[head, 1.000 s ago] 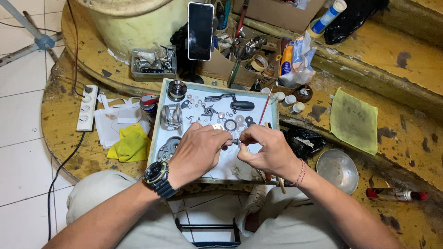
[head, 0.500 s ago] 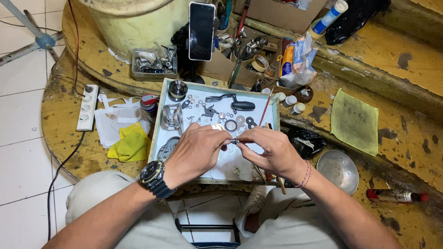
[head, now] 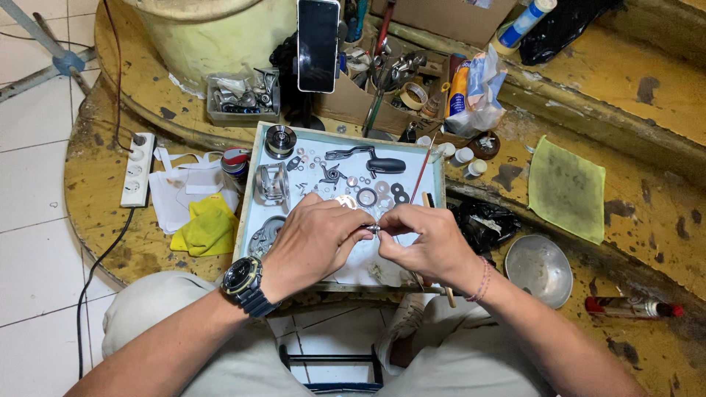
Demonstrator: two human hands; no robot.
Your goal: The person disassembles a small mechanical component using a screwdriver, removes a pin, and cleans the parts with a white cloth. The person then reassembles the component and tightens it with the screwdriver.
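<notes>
Two hands, left hand [head: 312, 239] and right hand [head: 426, 242], pinching one small metal part [head: 373, 229], above one tray [head: 254, 198].

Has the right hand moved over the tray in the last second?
Yes, slightly. The right hand has slid left, away from the thin red brush on the tray, toward the left hand, both pinching a small metal part.

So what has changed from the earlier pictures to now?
Almost nothing. Both hands, left hand and right hand, stay together over the tray, pinching a small metal part; they shifted only slightly. The parts on the tray, phone and bowl stayed put.
</notes>
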